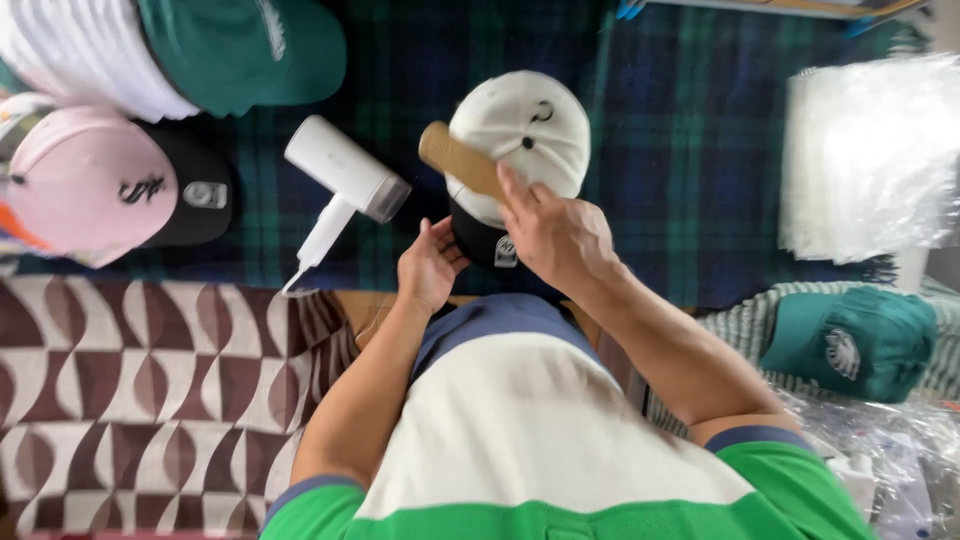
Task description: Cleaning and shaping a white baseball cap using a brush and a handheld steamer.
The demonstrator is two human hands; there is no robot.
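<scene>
Clear plastic bags [868,150] lie stacked at right on plaid cloth [690,150]; the left hand [430,265] cups the cream cap's [520,130] black brim; the right hand [555,235] grips what seems a cardboard tube [462,160].

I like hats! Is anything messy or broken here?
Nothing looks broken or spilled. The left hand steadies the cream cap while the right hand holds a tan cardboard tube against it.

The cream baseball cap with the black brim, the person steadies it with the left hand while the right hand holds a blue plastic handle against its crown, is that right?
Not quite. The handle in the right hand is tan and looks wooden, not blue plastic, as the head view shows. The rest stands: the left hand steadies the cream baseball cap with the black brim, and the handle lies against its crown.
</scene>
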